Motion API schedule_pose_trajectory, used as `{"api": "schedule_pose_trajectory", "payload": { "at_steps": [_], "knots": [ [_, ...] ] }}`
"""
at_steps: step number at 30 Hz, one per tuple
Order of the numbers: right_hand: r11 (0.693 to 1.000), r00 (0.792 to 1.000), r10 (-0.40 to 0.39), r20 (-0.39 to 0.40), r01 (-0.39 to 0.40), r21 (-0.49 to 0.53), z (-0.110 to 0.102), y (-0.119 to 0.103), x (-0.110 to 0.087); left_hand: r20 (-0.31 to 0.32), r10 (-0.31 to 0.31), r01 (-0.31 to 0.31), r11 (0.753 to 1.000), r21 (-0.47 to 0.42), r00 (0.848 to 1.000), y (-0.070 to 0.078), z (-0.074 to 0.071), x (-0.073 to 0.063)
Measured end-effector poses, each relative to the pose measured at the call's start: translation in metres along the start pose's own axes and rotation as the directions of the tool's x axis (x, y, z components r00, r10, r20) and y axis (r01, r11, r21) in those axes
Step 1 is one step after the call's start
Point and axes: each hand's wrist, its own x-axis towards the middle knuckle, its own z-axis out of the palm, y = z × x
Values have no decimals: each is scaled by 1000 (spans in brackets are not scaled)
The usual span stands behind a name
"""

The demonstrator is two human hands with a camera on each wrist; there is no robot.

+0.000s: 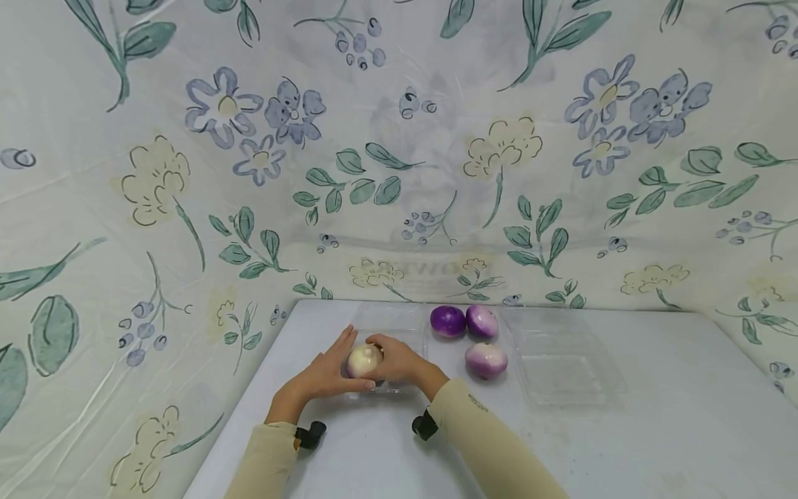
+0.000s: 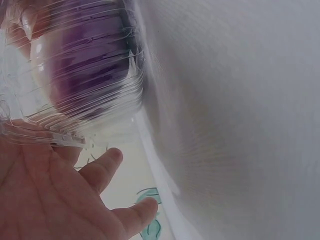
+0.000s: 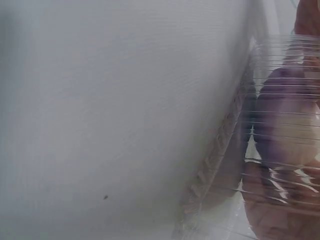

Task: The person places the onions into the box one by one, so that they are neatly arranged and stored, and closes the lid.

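Note:
A white and purple onion (image 1: 364,361) sits in the left clear plastic container (image 1: 408,339) between my two hands. My right hand (image 1: 399,359) grips it from the right, fingers bent over its side. On the left, my left hand (image 1: 321,374) rests at the container, its thumb and fingers spread around the onion's side. The left wrist view shows two outstretched fingers (image 2: 102,170) outside the ribbed wall. Through that plastic the purple onion (image 2: 87,55) appears in both wrist views. Plastic blurs the right fingers (image 3: 280,205) and their exact contact.
Three more onions, a dark purple one (image 1: 447,321) and two paler ones (image 1: 482,321) (image 1: 486,360), lie right of the container. Farther right stands another clear container (image 1: 561,384). All are on a white table (image 1: 679,416) backed by a floral cloth (image 1: 436,173).

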Motion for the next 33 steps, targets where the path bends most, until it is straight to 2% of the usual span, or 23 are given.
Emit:
{"api": "schedule_pose_trajectory", "payload": {
  "at_steps": [6, 14, 28, 33],
  "knots": [
    [998, 1000, 5, -4, -5, -66, 0, 0, 1, 10, 1, -1, 1000, -15, 1000, 0, 0, 0],
    [990, 999, -33, -6, 31, -134, -4, -4, -4, 19, 9, -9, 1000, -29, 1000, 0, 1, -1],
    [979, 998, -59, 1, 58, -197, -31, -10, -8, 11, 0, 1, 1000, -17, 1000, 0, -1, -1],
    [981, 997, -80, 7, 80, -179, -41, -12, -12, 10, 7, -6, 1000, -18, 1000, 2, -2, -2]
  ]
}}
